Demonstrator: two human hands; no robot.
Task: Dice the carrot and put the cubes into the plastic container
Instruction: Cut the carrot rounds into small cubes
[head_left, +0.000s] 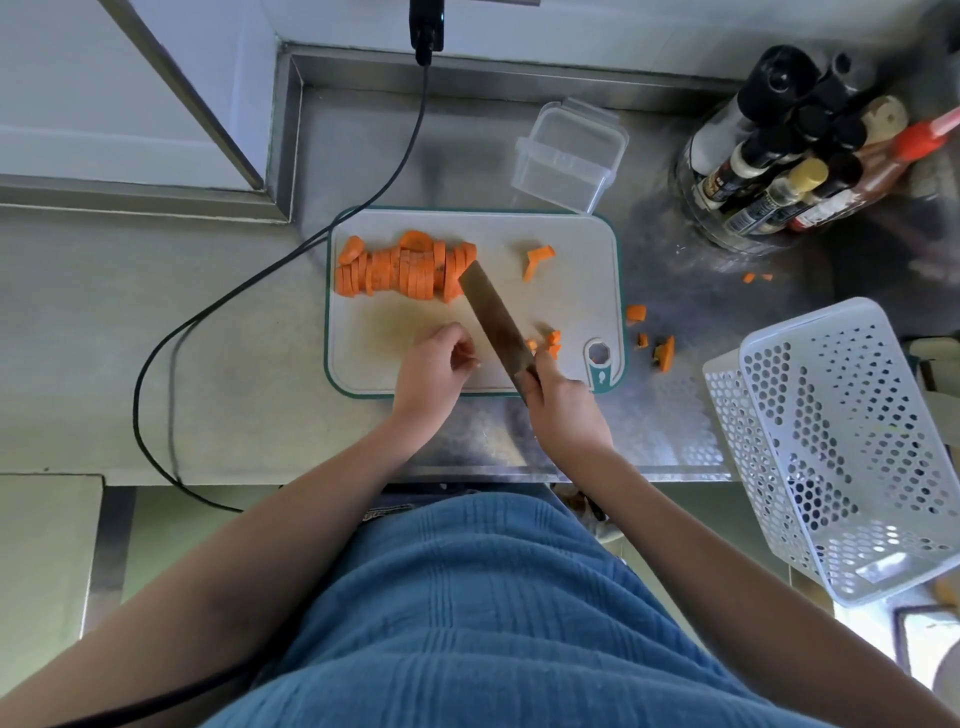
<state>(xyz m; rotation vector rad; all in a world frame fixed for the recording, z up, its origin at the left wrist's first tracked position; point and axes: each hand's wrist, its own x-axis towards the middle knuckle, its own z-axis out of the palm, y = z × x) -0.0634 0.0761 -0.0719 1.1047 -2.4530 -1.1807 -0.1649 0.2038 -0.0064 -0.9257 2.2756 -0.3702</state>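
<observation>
We are gripping the brown-bladed kitchen knife (497, 325) in our right hand (563, 410), angling it toward the row of orange carrot slices (402, 270) for dicing, while our left hand (434, 371) is hovering loosely curled and holding nothing.

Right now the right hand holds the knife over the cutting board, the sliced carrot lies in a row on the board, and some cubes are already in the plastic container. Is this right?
Not quite. In the head view the plastic container holds no carrot. The rest stands: the right hand holds the knife over the cutting board, and the sliced carrot lies in a row on it.

One cutting board (566, 234), one knife (493, 317), one plastic container (569, 156), two white baskets (852, 441).
</observation>
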